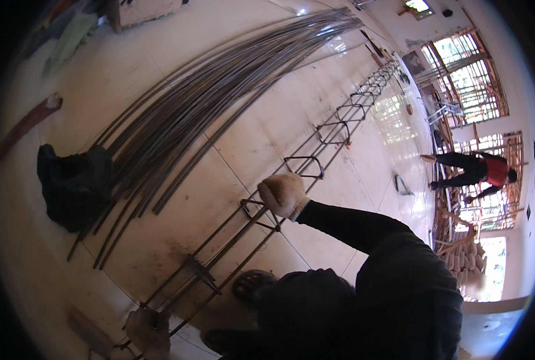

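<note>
Glossy pale tiled floor (159,78) reflects daylight from barred windows (471,84) in white walls.

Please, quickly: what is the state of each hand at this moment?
Left hand: gloved, resting on the rebar cage near its end; grip cannot be told.
Right hand: gloved, closed on a cage bar.

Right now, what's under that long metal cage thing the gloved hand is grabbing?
Under the rebar cage is the pale tiled floor, showing between the bars. The gloved hand covers one spot, and dark clothing hides the floor nearby.
</note>
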### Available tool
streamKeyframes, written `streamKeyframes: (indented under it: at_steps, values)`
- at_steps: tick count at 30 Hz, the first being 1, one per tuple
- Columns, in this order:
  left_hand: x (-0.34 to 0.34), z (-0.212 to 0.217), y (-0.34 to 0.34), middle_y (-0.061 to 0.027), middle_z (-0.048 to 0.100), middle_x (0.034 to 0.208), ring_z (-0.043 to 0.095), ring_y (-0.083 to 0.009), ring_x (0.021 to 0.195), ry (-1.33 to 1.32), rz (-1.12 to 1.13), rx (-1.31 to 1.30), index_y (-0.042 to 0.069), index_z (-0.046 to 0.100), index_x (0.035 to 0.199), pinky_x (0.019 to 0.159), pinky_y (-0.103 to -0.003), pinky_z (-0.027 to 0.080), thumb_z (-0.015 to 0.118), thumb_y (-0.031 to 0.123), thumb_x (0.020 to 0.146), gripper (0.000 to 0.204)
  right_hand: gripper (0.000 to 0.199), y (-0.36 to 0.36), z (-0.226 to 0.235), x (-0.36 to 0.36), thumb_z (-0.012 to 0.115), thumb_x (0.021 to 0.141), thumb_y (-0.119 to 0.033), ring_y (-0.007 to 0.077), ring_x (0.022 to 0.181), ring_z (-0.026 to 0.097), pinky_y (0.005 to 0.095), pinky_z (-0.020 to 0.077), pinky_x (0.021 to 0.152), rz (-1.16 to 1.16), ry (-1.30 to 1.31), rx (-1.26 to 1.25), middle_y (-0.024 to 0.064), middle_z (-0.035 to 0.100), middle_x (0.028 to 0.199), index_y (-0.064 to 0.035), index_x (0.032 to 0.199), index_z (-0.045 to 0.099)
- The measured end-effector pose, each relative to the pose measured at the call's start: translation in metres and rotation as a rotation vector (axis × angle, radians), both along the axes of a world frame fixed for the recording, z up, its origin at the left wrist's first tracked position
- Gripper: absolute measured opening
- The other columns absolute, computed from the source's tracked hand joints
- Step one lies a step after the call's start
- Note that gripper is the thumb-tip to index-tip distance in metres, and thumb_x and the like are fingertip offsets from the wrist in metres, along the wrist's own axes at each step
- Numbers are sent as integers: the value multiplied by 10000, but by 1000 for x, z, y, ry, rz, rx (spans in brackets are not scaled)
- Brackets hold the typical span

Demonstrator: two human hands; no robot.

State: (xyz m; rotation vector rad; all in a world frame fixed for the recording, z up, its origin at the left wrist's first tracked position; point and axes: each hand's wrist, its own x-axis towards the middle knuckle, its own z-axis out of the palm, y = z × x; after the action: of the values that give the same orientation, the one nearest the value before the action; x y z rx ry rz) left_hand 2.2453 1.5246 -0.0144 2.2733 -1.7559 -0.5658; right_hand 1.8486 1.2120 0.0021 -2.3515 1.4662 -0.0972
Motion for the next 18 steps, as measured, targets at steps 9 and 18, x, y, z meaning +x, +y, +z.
streamKeyframes:
  at_steps: [9, 18]
  values:
    - [14, 6, -32, -123, 606, 707, 618, -367, 725, 181, 16, -23, 102, 601, 663, 697, -491, 492, 826, 286, 821, 331, 358, -35, -5, 25, 552, 983, -358, 436, 777, 685, 557, 529, 697, 25, 283, 87, 183, 696, 779, -112, 768, 699]
    - [10, 17, -30, -111, 639, 784, 626, -352, 731, 50, -8, -97, 96, 651, 774, 714, -471, 524, 849, 351, 837, 329, 351, -30, -12, 33, 539, 984, -340, 390, 845, 763, 502, 596, 713, 110, 488, 70, 160, 772, 895, -136, 860, 795]
